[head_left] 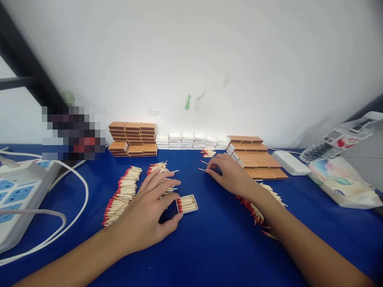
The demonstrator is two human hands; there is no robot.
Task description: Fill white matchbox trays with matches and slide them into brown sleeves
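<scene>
Right hand pinches matches, left hand at the tray

The right hand [230, 171] has thumb and fingertip together on a match [201, 170], its red head pointing left; a second match [204, 162] juts out just beyond it. The left hand [152, 205] spreads its fingers, thumb and forefinger apart around the near end of the tray [189, 211]; whether they press on it I cannot tell. The tray, partly filled with matches, sits nearer the body than the right hand's pinch and to its left.

Left of the left hand lies a long pile [122, 195]; another, partly hidden, is behind its fingers. A small heap [208, 152] lies just beyond the pinch. Farther off stand white boxes [194, 141], with orange boxes [259, 162] to the pinch's right.
</scene>
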